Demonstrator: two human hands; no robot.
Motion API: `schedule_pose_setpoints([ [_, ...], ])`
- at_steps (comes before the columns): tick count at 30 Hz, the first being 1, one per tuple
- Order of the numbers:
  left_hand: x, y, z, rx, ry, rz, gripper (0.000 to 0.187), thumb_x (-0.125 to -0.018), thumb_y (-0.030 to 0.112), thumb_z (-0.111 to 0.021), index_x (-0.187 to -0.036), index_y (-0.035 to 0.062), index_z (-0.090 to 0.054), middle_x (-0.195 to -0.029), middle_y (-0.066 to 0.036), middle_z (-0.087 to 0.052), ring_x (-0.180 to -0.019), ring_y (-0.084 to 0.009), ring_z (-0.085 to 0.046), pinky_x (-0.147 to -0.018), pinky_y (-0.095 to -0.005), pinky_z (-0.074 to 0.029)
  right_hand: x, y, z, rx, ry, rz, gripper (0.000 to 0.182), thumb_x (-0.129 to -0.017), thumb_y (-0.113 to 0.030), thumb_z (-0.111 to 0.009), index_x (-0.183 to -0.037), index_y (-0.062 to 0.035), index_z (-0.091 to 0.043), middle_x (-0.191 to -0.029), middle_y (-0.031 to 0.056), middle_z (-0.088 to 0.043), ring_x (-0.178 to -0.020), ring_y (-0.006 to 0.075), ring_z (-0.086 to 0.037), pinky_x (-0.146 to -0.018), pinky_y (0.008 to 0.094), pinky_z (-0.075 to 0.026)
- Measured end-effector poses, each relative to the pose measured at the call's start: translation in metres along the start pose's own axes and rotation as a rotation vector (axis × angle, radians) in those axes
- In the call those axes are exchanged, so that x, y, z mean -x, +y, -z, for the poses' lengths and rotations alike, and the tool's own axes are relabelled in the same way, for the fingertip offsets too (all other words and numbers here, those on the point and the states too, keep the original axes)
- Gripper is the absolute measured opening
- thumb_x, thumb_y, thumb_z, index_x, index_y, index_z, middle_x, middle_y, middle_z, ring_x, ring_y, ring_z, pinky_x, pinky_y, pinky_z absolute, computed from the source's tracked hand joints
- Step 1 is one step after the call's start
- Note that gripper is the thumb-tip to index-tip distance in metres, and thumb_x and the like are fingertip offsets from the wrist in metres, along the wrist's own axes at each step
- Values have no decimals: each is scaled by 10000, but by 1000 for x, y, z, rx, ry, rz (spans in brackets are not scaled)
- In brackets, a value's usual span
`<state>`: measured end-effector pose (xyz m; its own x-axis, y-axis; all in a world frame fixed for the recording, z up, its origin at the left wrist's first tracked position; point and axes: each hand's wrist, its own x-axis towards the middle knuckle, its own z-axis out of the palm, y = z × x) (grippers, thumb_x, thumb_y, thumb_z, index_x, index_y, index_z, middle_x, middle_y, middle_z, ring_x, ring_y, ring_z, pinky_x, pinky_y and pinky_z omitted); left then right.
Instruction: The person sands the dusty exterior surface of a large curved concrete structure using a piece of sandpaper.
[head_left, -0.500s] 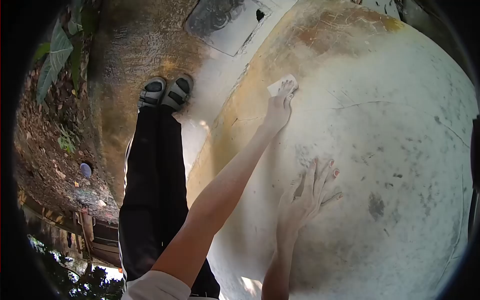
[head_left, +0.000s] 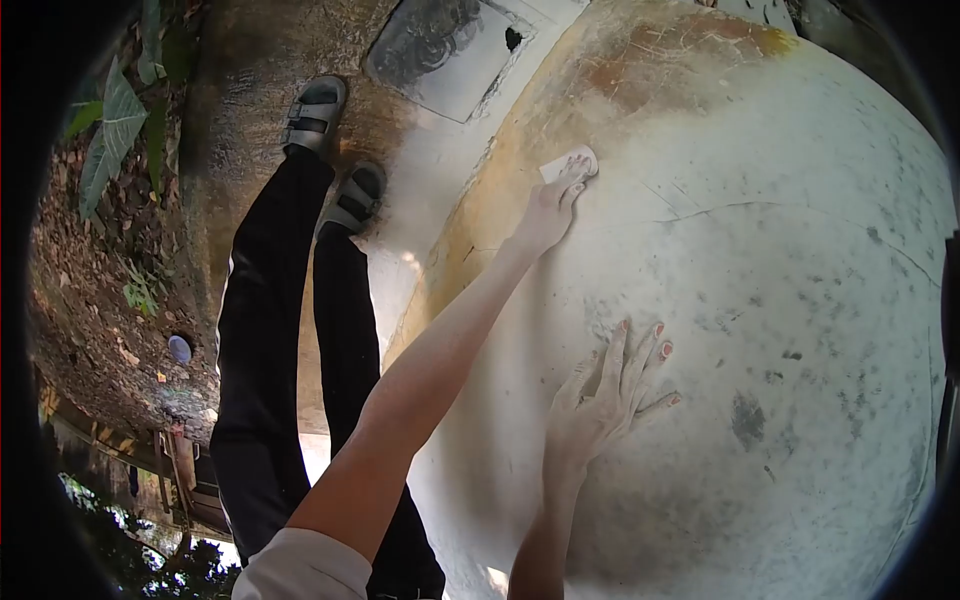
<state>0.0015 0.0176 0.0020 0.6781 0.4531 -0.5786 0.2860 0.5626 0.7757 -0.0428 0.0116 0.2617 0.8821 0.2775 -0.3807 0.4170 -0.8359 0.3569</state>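
Observation:
My left hand (head_left: 552,208) presses a small pale sheet, which looks like sandpaper (head_left: 556,167), flat against a big rounded whitish surface (head_left: 690,270). Its fingers lie over the sheet, near a brownish bare patch. Lower down, my right hand (head_left: 600,405) rests palm down on the same surface with its fingers spread and nothing in them. White dust coats both hands and forearms. Thin cracks and dark grey spots mark the curved surface.
My legs in black trousers (head_left: 262,350) and grey sandals (head_left: 318,112) stand on wet-looking ground beside the curved surface. A flat grey slab (head_left: 445,60) lies near its edge. Leafy plants (head_left: 120,115) and soil with litter (head_left: 120,350) border the far left.
My feet have moved apart, one further up the view and the other slightly down. My left hand and the sheet have shifted only a little; my right hand stays in nearly the same place.

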Motion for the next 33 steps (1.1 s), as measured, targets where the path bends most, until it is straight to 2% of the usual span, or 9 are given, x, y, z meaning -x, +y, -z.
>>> schedule_pose_setpoints([
  [11,172,36,8,52,-100,44,418,-920,-48,-461,-1333,-2,-499,-1414,-199,-458,-1367,-345,-365,-1145,-381,-287,39,24,4,-292,-300,-304,523,-879,-94,-583,-1391,-64,-485,-1519,170,-340,-1423,347,-271,-1168,533,-89],
  [15,21,18,-11,5,12,-187,344,-963,64,-484,-1293,-22,-526,-1336,-218,-519,-1307,-335,-448,-1101,-341,-350,13,8,12,-201,-153,-150,519,-883,-74,-572,-1395,-71,-486,-1527,162,-331,-1434,332,-258,-1165,549,-60],
  [16,-14,43,-3,7,-101,34,330,-955,65,-498,-1269,-29,-542,-1303,-229,-534,-1275,-348,-472,-1072,-350,-385,1,1,16,-123,-111,-78,518,-886,-72,-568,-1397,-77,-485,-1531,159,-326,-1438,327,-253,-1165,553,-49],
  [19,-27,39,-19,-11,-10,-102,334,-957,74,-503,-1274,-26,-542,-1311,-231,-527,-1281,-343,-467,-1071,-352,-385,-8,0,18,-37,-71,5,507,-899,-92,-556,-1400,-89,-486,-1535,150,-325,-1442,309,-257,-1156,571,-38],
  [21,23,41,-20,1,11,-216,345,-958,64,-500,-1290,-26,-526,-1330,-231,-518,-1286,-346,-467,-1072,-357,-385,-11,2,25,-32,-66,20,496,-910,-114,-547,-1401,-96,-488,-1537,144,-327,-1442,295,-267,-1148,584,-37],
  [25,164,48,6,9,-184,-15,409,-969,4,-426,-1378,-11,-450,-1450,-196,-425,-1396,-335,-329,-1157,-380,-261,-15,1,42,18,-54,18,493,-909,-114,-549,-1399,-99,-493,-1535,144,-332,-1440,294,-272,-1149,583,-37],
  [28,182,61,10,73,-146,5,461,-907,-85,-442,-1361,-7,-470,-1432,-213,-439,-1394,-352,-322,-1160,-378,-261,-23,5,51,65,-38,30,492,-908,-115,-549,-1397,-102,-496,-1533,144,-335,-1439,294,-276,-1149,583,-36],
  [31,94,46,-9,5,-57,-76,375,-970,16,-446,-1342,-10,-492,-1423,-200,-455,-1373,-313,-371,-1128,-354,-314,-27,11,54,112,-31,27,490,-908,-115,-550,-1395,-104,-500,-1531,144,-339,-1438,294,-280,-1149,582,-36],
  [33,0,42,-22,6,12,-225,340,-967,75,-483,-1296,-1,-529,-1285,-243,-548,-1254,-384,-478,-1050,-370,-408,-25,13,53,137,-36,15,489,-907,-116,-551,-1394,-106,-502,-1530,144,-341,-1437,293,-282,-1149,582,-36],
])
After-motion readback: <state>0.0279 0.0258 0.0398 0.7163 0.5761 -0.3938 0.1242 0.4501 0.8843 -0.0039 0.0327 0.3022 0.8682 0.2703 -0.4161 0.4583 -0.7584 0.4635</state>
